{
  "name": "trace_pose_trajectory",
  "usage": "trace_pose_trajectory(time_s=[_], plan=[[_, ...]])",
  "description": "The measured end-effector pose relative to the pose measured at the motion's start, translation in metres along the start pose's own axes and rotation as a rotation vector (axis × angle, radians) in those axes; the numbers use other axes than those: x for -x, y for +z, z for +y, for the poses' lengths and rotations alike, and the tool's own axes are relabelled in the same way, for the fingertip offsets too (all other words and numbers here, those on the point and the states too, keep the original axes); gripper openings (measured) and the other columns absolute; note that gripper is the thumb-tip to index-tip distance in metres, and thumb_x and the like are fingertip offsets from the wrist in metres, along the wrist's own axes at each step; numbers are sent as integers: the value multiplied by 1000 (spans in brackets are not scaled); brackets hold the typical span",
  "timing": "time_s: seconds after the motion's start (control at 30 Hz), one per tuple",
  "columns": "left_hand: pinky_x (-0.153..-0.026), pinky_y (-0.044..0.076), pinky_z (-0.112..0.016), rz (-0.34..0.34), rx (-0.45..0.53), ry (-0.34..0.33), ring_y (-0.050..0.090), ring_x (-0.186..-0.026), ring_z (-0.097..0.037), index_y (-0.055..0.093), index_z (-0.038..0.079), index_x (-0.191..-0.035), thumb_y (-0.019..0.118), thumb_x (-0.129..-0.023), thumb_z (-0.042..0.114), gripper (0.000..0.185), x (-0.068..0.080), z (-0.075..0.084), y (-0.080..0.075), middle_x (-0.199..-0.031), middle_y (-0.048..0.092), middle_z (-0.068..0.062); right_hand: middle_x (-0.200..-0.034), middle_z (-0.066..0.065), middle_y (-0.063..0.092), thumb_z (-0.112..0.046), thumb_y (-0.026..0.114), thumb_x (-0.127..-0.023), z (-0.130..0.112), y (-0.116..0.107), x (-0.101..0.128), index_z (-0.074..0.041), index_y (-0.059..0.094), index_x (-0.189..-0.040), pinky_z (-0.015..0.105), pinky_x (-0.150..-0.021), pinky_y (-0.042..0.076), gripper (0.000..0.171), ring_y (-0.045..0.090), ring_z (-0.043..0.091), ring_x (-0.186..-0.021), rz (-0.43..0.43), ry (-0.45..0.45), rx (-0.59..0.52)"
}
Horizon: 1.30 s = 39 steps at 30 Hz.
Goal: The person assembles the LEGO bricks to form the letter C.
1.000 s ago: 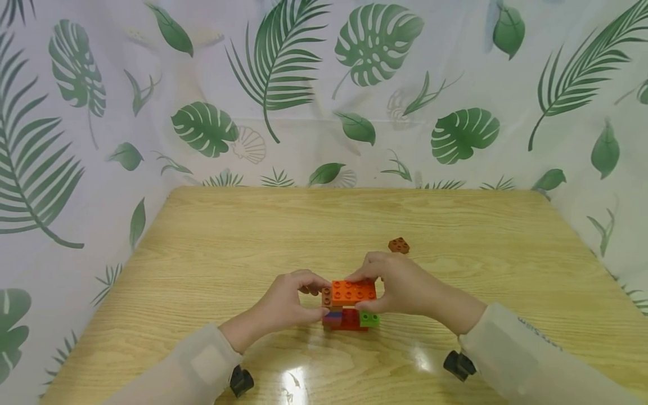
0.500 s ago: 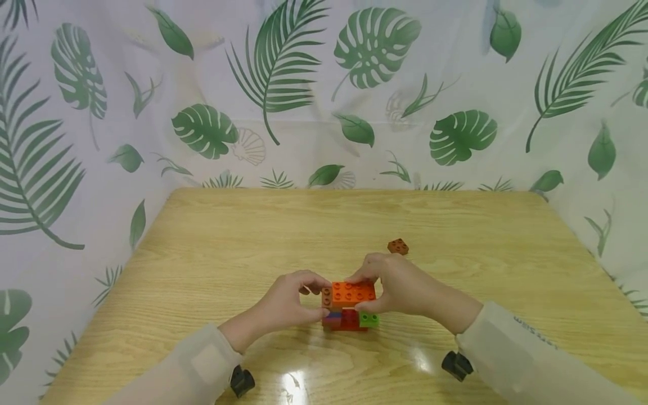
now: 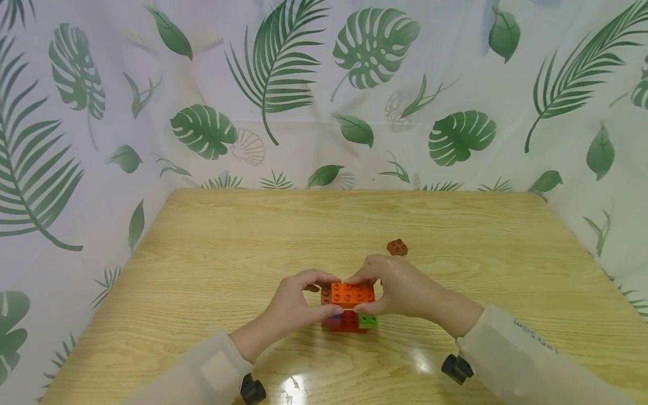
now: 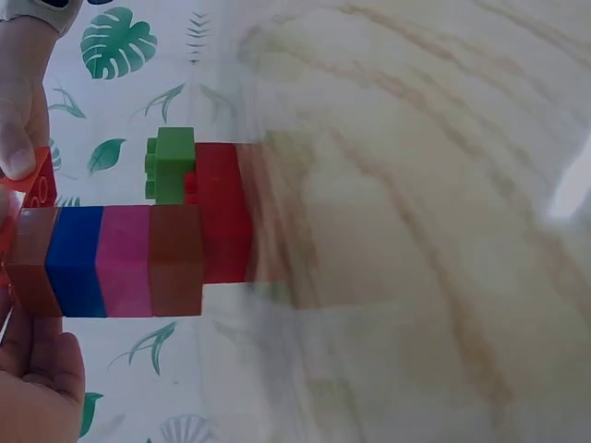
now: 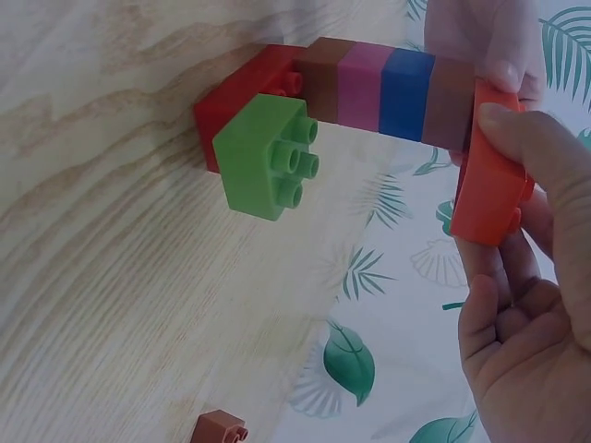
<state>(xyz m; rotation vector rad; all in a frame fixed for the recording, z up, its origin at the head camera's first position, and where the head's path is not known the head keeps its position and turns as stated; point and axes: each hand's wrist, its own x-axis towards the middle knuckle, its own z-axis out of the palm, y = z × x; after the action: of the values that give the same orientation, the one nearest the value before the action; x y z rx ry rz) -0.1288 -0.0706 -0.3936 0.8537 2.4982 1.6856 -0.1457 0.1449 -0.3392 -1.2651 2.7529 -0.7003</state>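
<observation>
An orange toy brick [image 3: 352,293] tops a column of building bricks and sticks out sideways from it. My right hand [image 3: 407,286] pinches its right part between thumb and fingers. Across the orange brick's other end, my left hand [image 3: 296,301] grips with thumb in front and fingers behind. Below it the column shows a brown brick, a blue brick [image 4: 74,254], a pink brick [image 4: 124,254] and another brown brick [image 4: 175,258]. They stand on one end of a red brick [image 4: 226,208], whose other end carries a green brick [image 5: 263,157].
The bricks stand on a wood-grain table [image 3: 243,236]. A loose brown brick [image 3: 397,247] lies behind my right hand. White cloth with green leaf prints [image 3: 304,112] hangs along the table's back and sides.
My left hand has shifted right, from the brown brick at the column's top to the orange brick's left end. The right hand keeps its hold and the bricks stay in place.
</observation>
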Motion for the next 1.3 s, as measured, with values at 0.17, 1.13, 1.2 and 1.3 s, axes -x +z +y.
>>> trace_pose_trajectory(time_s=[0.17, 1.13, 1.2, 1.3], plan=[[-76, 44, -35, 35, 51, -6, 53, -86, -8, 60, 18, -101, 71, -69, 28, 34, 2, -2, 4, -98, 58, 10, -76, -15, 48, -35, 72, -67, 3, 4, 2, -18, 65, -99, 19, -55, 40, 37, 43, 2, -65, 18, 12, -22], [-71, 46, -33, 81, 129, 0, 54, -80, -12, 61, 17, -99, 71, -69, 29, 34, 4, -13, 11, -94, 59, 7, -107, 1, 50, -41, 68, -68, 122, 31, 36, -16, 51, -119, 41, -76, 41, 59, 47, 22, -97, 277, 278, -144], [-71, 46, -32, 82, 125, 5, 54, -80, -12, 61, 17, -99, 71, -69, 29, 34, 4, -14, 11, -94, 59, 7, -109, 3, 49, -38, 69, -69, 131, 30, 33, -15, 51, -120, 41, -76, 41, 59, 46, 23, -97, 278, 313, -123], [-72, 45, -32, 82, 123, 7, 54, -80, -11, 61, 17, -99, 71, -69, 29, 34, 3, -13, 11, -95, 59, 7, -113, 6, 48, -33, 70, -70, 142, 27, 29, -14, 48, -122, 43, -77, 40, 59, 46, 25, -98, 269, 350, -103]])
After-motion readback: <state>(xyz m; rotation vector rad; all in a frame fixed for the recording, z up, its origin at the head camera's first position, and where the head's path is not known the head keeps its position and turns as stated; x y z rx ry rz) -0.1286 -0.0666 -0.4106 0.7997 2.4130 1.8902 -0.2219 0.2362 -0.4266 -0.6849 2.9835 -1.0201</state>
